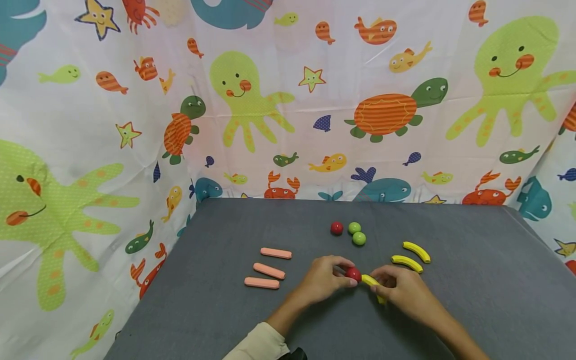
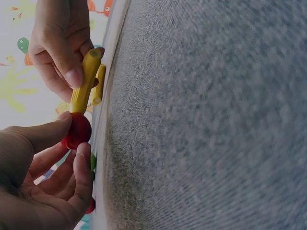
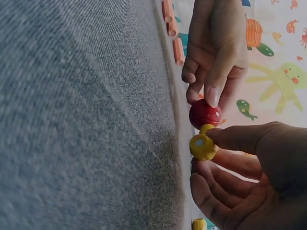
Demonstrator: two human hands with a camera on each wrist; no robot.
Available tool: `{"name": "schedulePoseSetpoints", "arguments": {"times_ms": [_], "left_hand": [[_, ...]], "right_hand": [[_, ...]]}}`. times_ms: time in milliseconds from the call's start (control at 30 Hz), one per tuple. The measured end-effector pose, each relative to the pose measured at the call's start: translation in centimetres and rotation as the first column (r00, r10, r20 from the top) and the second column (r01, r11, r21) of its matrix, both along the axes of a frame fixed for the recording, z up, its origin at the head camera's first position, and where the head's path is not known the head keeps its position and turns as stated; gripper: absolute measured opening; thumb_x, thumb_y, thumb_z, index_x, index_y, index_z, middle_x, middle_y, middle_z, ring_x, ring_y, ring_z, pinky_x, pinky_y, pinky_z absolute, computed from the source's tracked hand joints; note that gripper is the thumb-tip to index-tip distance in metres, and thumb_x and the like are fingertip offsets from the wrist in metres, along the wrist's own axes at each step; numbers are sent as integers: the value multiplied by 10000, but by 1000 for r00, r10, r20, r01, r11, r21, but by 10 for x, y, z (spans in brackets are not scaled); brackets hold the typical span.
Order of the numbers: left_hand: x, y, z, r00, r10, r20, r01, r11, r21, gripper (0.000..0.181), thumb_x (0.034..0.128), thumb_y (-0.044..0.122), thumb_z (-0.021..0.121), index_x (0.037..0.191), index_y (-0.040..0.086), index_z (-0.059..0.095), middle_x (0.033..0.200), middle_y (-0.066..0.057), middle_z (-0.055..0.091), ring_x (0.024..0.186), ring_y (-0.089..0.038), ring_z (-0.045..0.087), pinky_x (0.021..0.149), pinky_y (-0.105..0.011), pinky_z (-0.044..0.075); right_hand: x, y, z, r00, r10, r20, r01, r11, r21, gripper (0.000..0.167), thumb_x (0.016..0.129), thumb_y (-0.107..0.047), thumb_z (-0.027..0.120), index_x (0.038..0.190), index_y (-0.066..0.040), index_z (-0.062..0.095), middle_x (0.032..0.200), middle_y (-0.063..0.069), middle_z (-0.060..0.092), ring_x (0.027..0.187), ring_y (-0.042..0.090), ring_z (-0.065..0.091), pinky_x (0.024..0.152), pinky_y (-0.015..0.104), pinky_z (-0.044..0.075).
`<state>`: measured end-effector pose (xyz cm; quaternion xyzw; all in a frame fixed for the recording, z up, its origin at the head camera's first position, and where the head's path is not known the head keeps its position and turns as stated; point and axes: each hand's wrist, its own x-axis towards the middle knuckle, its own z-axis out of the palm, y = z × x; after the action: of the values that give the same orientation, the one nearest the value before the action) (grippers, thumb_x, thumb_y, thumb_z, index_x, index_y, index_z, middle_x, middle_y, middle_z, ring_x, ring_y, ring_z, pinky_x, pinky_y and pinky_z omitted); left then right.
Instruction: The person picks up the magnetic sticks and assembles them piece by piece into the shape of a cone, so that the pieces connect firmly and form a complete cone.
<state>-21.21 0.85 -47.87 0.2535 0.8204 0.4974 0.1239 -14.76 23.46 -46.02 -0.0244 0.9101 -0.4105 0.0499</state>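
Note:
A red ball (image 1: 353, 274) is pinched between the thumb and fingers of my left hand (image 1: 325, 278). My right hand (image 1: 404, 291) grips a curved yellow stick (image 1: 370, 280), banana-like in shape. One end of this stick meets the ball, as the left wrist view shows with the yellow stick (image 2: 84, 85) running straight into the red ball (image 2: 78, 130). Seen from the right wrist, the stick's far end (image 3: 203, 146) has a small pale spot in its middle. Whether stick and ball are joined or merely touch, I cannot tell. Both hands are held just over the grey table.
Two more yellow curved sticks (image 1: 407, 263) lie beyond my right hand. A second red ball (image 1: 336, 228) and two green balls (image 1: 358, 238) sit farther back. Three pink sticks (image 1: 262, 283) lie to the left on the grey tabletop (image 1: 202, 320). A sea-animal curtain (image 1: 288, 100) hangs behind.

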Motion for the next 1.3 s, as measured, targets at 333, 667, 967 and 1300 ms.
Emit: {"name": "schedulePoseSetpoints", "arguments": {"times_ms": [333,667,967,1300], "left_hand": [[6,-1,-1,998,-4,55,4,1000,-6,318,903,140,858,1209,97,784,1116,42,723,865,13,710,733,-186,554],[18,-6,1,997,12,71,-14,1000,25,353,918,145,848,1254,84,759,1156,-11,742,921,9,713,772,-188,566],[32,-8,-2,990,17,137,-29,996,82,327,926,146,834,1234,66,761,1045,23,786,886,2,727,766,-188,568],[37,-6,-4,986,-10,164,-5,996,93,317,916,155,837,1207,45,775,964,76,781,851,17,714,768,-177,557]], "right_hand": [[0,3,-5,998,55,15,-56,996,64,168,904,-199,852,1014,-112,761,744,-46,636,660,113,548,572,262,438],[-6,4,-3,995,104,-7,-103,988,113,226,932,-231,827,1093,-87,763,786,-47,653,697,121,570,600,282,465],[-16,-9,4,992,108,-66,-103,992,75,313,938,-205,827,1206,-64,747,1026,-2,710,858,112,665,708,284,564],[-16,-18,-1,986,119,-113,-111,991,73,279,956,-154,798,1222,-79,759,1092,11,727,838,103,641,706,266,533]]}}
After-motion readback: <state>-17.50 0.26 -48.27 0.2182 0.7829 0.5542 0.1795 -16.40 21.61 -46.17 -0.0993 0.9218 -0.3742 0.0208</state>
